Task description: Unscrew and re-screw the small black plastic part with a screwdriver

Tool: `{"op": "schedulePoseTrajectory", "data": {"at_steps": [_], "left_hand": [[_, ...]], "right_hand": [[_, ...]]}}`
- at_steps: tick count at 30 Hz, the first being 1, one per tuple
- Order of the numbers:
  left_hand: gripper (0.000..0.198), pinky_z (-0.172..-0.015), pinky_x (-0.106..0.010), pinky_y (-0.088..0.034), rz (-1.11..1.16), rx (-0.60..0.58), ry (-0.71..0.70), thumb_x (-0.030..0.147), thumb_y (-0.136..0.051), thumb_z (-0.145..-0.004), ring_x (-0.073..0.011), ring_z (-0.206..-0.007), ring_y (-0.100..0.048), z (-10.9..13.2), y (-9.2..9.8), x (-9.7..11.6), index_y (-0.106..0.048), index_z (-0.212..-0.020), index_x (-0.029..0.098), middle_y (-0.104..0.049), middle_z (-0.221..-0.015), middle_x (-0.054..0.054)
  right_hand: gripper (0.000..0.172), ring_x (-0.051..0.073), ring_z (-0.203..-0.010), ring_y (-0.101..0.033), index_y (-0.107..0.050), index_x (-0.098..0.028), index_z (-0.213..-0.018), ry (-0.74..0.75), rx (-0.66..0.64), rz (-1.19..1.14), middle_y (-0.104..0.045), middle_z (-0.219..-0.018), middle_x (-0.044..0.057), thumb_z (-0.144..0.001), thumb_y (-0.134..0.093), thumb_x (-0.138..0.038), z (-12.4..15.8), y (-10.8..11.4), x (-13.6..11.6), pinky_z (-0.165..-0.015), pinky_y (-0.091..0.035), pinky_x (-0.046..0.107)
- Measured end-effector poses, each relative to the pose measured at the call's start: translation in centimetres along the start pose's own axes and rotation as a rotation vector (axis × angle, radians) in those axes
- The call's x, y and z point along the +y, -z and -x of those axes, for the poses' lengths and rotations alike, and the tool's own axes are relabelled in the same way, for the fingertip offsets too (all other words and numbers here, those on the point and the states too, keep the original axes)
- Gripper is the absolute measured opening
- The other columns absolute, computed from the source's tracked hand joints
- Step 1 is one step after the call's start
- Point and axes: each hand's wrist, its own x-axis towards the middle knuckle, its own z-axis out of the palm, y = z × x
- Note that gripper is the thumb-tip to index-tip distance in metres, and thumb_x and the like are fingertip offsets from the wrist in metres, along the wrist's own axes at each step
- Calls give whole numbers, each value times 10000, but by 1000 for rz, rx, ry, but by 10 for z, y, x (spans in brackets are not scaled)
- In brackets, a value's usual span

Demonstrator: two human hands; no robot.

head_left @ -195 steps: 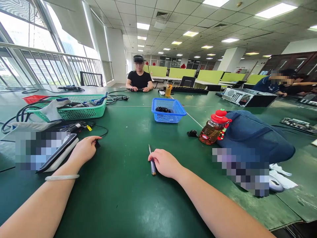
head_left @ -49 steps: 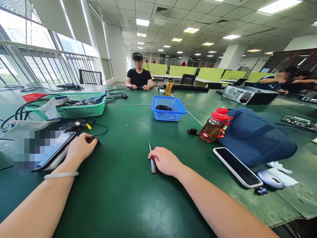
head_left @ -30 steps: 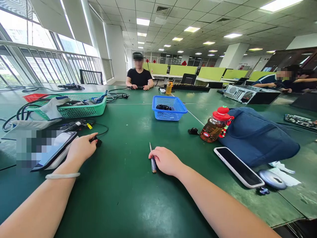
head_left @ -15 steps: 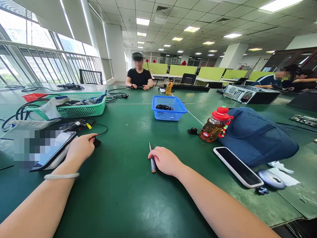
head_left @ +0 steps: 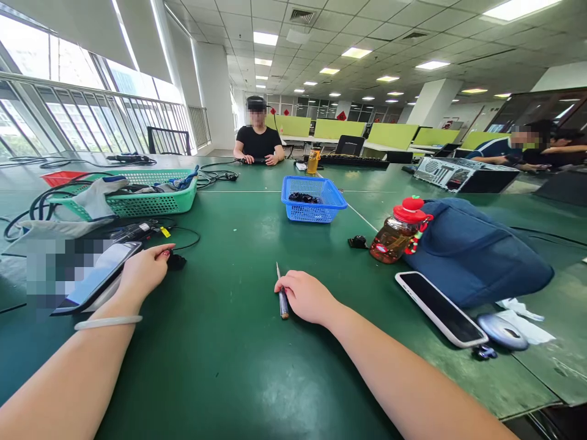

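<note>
My right hand (head_left: 306,296) lies on the table with its fingers curled over a slim screwdriver (head_left: 283,305). The shaft points away from me, and the handle's end shows below my fingers. My left hand (head_left: 144,272) is beside a phone-like device (head_left: 103,275) with a lit, partly blurred screen. Its index finger is stretched out, thumb just under it, and nothing shows between them. Just right of those fingertips sits a small black object (head_left: 177,262), its kind unclear. A pale bangle (head_left: 108,322) circles my left wrist.
A green basket (head_left: 156,205) with gloves and cables stands at left. Ahead is a blue basket (head_left: 314,212) holding black items. On the right are a red-lidded bottle (head_left: 394,238), a blue bag (head_left: 477,256), a phone (head_left: 440,308) and a mouse-like object (head_left: 502,332). A person (head_left: 259,143) sits opposite.
My left hand has shifted a little left, away from the small black object. My right hand and the screwdriver have stayed in place.
</note>
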Motion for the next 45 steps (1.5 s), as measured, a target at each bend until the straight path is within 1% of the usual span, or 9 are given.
{"op": "schedulePoseTrajectory", "data": {"at_steps": [3, 6, 12, 19, 29, 35, 37, 41, 45], "left_hand": [[442, -591, -255, -395, 31, -12, -21, 356, -363, -857, -165, -587, -533, -1, -1, -1, -618, -1207, 269, -655, -735, -25], [428, -563, -239, -372, 25, -18, -55, 358, -359, -860, -152, -581, -527, -1, -1, -2, -624, -1187, 279, -662, -786, -23], [416, -618, -244, -389, -19, -50, -136, 313, -345, -855, -150, -608, -529, -1, -2, -3, -625, -1162, 291, -676, -898, -25], [433, -763, -294, -461, -67, -77, -230, 266, -327, -848, -193, -761, -608, -1, 2, 0, -634, -1151, 231, -687, -1014, -67], [465, -794, -311, -473, -145, -99, -234, 181, -300, -835, -240, -988, -623, -4, 0, -3, -619, -1171, 222, -674, -1110, -92], [518, -846, -322, -493, -188, -187, -265, 103, -346, -778, -247, -1033, -628, -5, -4, -4, -621, -1206, 202, -673, -1146, -107], [515, -850, -346, -502, -201, -162, -272, 134, -356, -791, -270, -1038, -629, -7, -6, -6, -610, -1233, 209, -664, -1167, -114], [491, -841, -399, -506, -266, -117, -242, 297, -310, -870, -311, -986, -643, -9, -9, -9, -583, -1272, 224, -680, -1110, -150], [535, -906, -431, -477, -396, -34, -211, 461, -303, -890, -327, -1047, -610, 0, -1, -3, -599, -1236, 180, -668, -1104, -182]], "right_hand": [[311, 96, -923, -500, -668, -225, -1009, 6, 7, 0, -570, -991, 16, -915, -397, -104, 0, -1, 1, -804, -359, 201], [308, 93, -918, -500, -668, -224, -1010, 12, 9, 2, -568, -991, 17, -916, -401, -106, 0, -1, 2, -807, -361, 201], [302, 92, -931, -500, -665, -230, -1015, 6, 1, 12, -566, -995, 16, -920, -405, -110, 0, -1, 1, -825, -365, 202], [313, 100, -936, -502, -669, -222, -1017, 1, -4, 9, -569, -1002, 21, -919, -395, -106, 0, 0, -1, -831, -365, 211], [310, 93, -921, -497, -669, -227, -1015, 7, 16, -5, -567, -995, 18, -920, -396, -116, 0, -2, 2, -813, -366, 199], [311, 89, -912, -501, -676, -217, -1018, 7, 14, 0, -563, -986, 27, -918, -403, -104, 1, 0, 0, -818, -370, 198], [307, 93, -919, -500, -676, -215, -1020, 6, 12, 8, -562, -986, 29, -916, -409, -104, 1, 1, 0, -825, -370, 202], [311, 92, -926, -500, -673, -227, -1019, 3, 7, 13, -561, -982, 23, -918, -406, -105, 0, -1, 0, -832, -371, 203], [306, 92, -921, -501, -676, -217, -1017, 12, 15, 11, -560, -981, 29, -920, -406, -111, -1, -2, 1, -826, -371, 202]]}}
